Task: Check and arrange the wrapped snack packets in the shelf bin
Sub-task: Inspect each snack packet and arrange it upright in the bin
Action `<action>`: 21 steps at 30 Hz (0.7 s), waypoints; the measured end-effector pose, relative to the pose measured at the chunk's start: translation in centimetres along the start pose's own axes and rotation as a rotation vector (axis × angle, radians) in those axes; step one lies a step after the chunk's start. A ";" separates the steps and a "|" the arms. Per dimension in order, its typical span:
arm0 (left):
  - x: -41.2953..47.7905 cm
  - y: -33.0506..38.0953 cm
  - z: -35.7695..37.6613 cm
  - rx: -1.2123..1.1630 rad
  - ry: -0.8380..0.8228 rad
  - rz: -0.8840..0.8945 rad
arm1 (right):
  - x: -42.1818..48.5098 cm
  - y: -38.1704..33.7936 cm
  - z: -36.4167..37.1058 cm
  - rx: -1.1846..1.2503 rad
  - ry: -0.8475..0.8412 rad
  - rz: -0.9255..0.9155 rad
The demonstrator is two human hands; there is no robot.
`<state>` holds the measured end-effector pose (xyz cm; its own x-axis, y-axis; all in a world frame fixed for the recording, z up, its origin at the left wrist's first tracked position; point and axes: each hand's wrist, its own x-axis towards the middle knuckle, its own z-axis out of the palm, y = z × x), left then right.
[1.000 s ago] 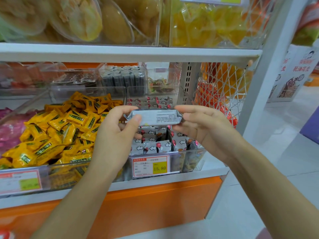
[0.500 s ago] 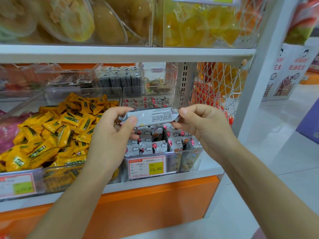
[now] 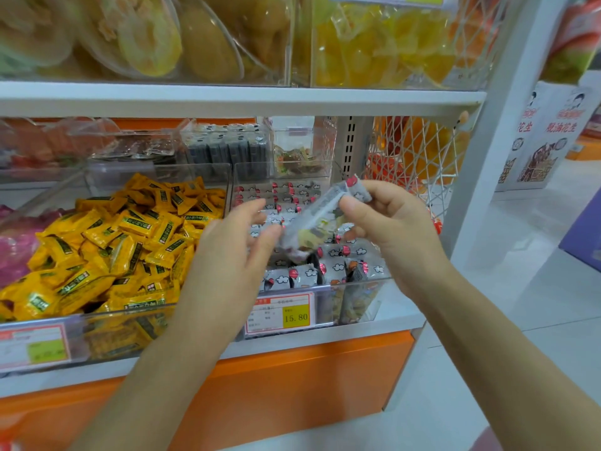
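Note:
A grey wrapped snack packet (image 3: pixel 312 219) hangs tilted above the clear shelf bin (image 3: pixel 357 304), its upper end to the right; it is blurred. My right hand (image 3: pixel 390 229) pinches that upper end between thumb and fingers. My left hand (image 3: pixel 227 255) hovers at the packet's lower left end with relaxed fingers; I cannot tell if the thumb touches it. The bin below holds several matching grey packets (image 3: pixel 305 275) with cloud prints and red dots, standing in rows. A price label (image 3: pixel 279 312) reading 15.80 is fixed to the bin's front.
Left of it, a bin heaped with yellow packets (image 3: pixel 123 242), then pink packets (image 3: pixel 13 249). Small clear boxes stand behind. A white shelf board (image 3: pixel 227 99) runs overhead. A white net (image 3: pixel 413 154) and post (image 3: pixel 487 157) close the right side. An orange panel (image 3: pixel 292 379) lies below.
The packet was held level by both ends; now it tilts, right end up. My left hand has let go of its end and opened. My right hand still pinches it.

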<state>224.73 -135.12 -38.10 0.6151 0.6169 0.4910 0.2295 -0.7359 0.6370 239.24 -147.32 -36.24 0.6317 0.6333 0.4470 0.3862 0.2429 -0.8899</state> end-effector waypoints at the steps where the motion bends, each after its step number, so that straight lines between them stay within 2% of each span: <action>1: 0.0 -0.1 0.0 0.201 -0.002 0.066 | 0.2 0.0 -0.3 -0.068 0.038 -0.009; 4: 0.0 -0.6 0.2 0.565 -0.149 0.154 | 0.7 0.3 -0.7 -0.319 0.095 -0.054; 6: 0.0 -1.1 0.7 0.658 -0.255 0.130 | 0.8 0.5 -0.4 -0.446 0.079 -0.072; 8: -0.1 -1.4 1.1 0.718 -0.277 0.134 | 0.7 0.6 0.2 -0.546 0.049 -0.111; 13: 0.1 -1.4 1.2 0.735 -0.289 0.157 | 0.4 1.3 2.4 -0.717 -0.085 -0.228; 19: 0.0 -1.5 1.1 0.725 -0.289 0.179 | 0.6 2.7 3.0 -1.062 -0.324 -0.219; 21: 0.1 -1.6 1.0 0.702 -0.285 0.185 | 0.9 2.7 2.8 -1.104 -0.395 -0.208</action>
<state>225.22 -134.19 -39.66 0.8381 0.4413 0.3208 0.4695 -0.8828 -0.0122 238.96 -144.05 -38.51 0.3126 0.8861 0.3422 0.9488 -0.2739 -0.1573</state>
